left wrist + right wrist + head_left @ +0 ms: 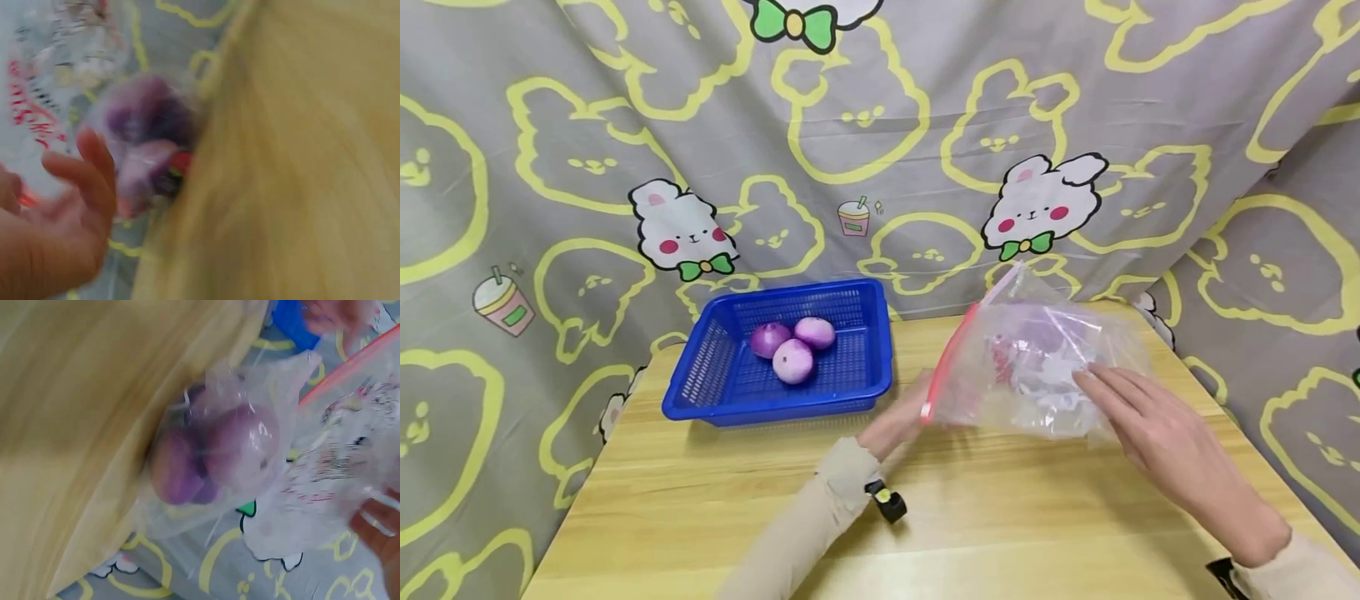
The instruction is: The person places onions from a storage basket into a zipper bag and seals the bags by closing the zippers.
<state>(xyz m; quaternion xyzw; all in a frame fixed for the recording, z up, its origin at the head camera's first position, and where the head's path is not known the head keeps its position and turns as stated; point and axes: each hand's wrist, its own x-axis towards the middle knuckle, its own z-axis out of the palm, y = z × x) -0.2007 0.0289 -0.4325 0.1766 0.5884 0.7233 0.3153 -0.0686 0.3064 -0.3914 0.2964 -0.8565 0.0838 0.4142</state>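
A clear zip bag (1060,417) with a red zip edge (951,354) and printed markings is held up over the right of the table. My right hand (1172,442) grips it at its right side, fingers and thumb (375,525) on the film. My left hand (902,412) reaches to the zip edge and is partly hidden behind the film; its fingers (90,169) are loosely bent. Behind the zip bag, a second clear bag (215,450) of purple onions stands on the table. The head view shows these onions only faintly through the film.
A blue plastic basket (700,408) stands at the back left of the wooden table (715,517), with three purple onions (793,362) in it. A patterned curtain (925,108) hangs along the back and sides. A black wrist strap (887,500) is on the left wrist.
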